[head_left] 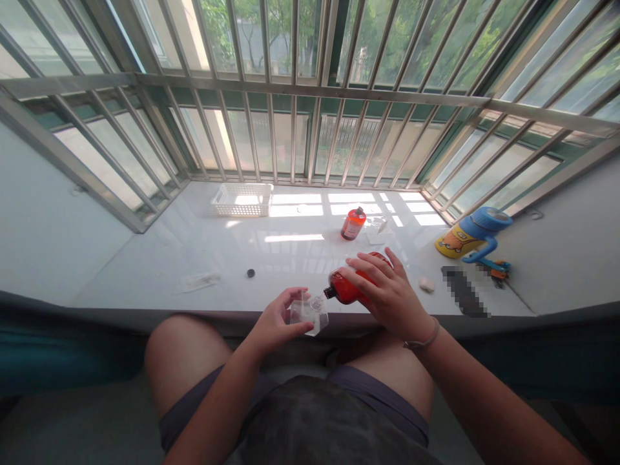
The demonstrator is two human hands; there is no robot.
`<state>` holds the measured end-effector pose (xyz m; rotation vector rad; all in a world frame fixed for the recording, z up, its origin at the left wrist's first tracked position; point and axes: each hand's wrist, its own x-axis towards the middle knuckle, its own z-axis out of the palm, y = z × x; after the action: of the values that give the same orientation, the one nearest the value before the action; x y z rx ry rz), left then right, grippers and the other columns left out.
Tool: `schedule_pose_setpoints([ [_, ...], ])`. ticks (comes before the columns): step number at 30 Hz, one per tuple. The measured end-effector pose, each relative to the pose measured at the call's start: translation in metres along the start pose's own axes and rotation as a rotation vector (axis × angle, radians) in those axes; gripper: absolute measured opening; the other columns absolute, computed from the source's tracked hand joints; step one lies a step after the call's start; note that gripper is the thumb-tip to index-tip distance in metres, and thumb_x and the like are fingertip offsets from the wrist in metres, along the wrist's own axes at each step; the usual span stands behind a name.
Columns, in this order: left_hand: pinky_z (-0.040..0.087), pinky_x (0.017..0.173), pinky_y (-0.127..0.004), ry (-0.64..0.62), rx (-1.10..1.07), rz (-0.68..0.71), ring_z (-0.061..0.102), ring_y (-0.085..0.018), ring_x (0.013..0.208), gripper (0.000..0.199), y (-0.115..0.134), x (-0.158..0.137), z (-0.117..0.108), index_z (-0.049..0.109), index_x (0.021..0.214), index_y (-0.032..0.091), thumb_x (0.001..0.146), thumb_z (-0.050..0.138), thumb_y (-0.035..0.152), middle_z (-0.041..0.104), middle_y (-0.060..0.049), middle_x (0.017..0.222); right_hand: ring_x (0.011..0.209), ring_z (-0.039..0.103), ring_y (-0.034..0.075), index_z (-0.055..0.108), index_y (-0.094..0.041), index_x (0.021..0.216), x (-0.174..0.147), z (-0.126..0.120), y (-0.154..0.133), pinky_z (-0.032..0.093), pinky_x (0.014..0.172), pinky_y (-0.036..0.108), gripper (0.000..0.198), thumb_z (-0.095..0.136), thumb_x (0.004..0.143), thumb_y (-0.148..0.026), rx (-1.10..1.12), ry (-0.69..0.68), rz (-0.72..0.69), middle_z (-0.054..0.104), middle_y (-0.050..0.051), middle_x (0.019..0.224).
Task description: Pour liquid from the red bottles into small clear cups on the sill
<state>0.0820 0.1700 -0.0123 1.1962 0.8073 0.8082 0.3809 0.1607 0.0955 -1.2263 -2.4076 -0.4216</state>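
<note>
My right hand [394, 294] is wrapped round a red bottle [347, 287], tipped on its side with its uncapped dark neck pointing left. Just left of that neck, my left hand [276, 320] grips a small clear plastic container [309, 315] between thumb and fingers. The bottle mouth is close beside the container's top; whether liquid is flowing I cannot tell. A black cap [250, 273] lies on the white ledge [281, 265]. Behind my right hand a second red bottle [353, 223] stands upright with a black cap on and a pale label.
A white perforated basket [243, 200] sits at the back left. A clear flat packet [197, 281] lies at left. On the right are a blue and yellow flask [472, 234], a small pale lump [427, 285] and a blurred dark object [462, 290]. Metal bars [310, 97] line the window.
</note>
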Motion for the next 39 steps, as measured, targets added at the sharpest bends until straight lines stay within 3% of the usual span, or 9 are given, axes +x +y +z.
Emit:
schedule_pose_setpoints([
  [39, 0.057, 0.106, -0.046, -0.001, -0.023, -0.028, 0.070, -0.031, 0.122, 0.082, -0.0035, 0.0013, -0.0023, 0.056, 0.143, 0.025, 0.074, 0.098, 0.037, 0.061, -0.014, 0.150, 0.144, 0.056, 0.030, 0.060, -0.033, 0.146, 0.0010, 0.0008, 0.0018, 0.021, 0.133, 0.064, 0.049, 0.060, 0.102, -0.011, -0.035, 0.004, -0.009, 0.066, 0.005, 0.149],
])
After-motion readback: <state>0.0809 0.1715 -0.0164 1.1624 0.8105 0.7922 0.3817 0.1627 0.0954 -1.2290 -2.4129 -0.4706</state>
